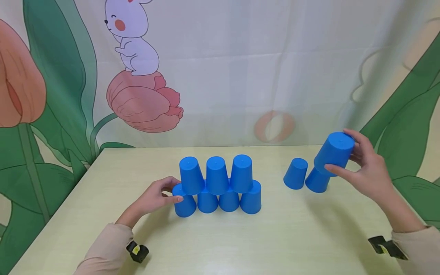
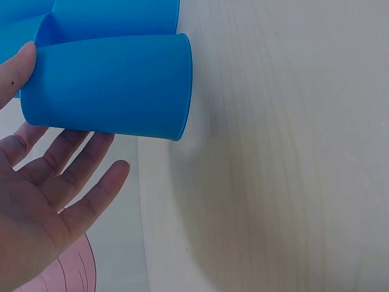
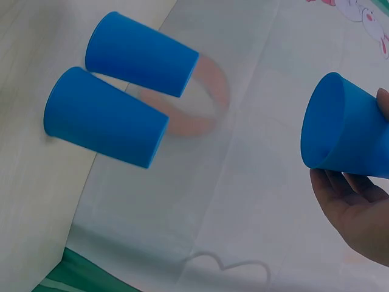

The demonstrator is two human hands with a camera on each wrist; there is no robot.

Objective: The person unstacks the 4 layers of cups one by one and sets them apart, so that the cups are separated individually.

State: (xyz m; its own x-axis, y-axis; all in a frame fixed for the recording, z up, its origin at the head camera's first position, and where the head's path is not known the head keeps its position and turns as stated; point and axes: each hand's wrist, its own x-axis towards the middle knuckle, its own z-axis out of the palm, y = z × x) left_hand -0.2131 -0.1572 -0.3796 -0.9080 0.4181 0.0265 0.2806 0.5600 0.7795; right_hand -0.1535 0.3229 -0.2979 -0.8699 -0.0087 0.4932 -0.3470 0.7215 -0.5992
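Note:
Upside-down blue cups stand in a two-level stack, several in the bottom row and three on top. At its left end, my left hand holds the outer bottom cup, the thumb in front and fingers behind. In the left wrist view, that cup lies between the thumb and the fingertips of my left hand. My right hand grips another upside-down cup in the air at the right. The right wrist view shows this cup's open mouth and the curled fingers of my right hand.
Two more upside-down cups, one at the left and one partly hidden by the raised cup, stand on the pale table. Behind the table's far edge hangs a printed curtain.

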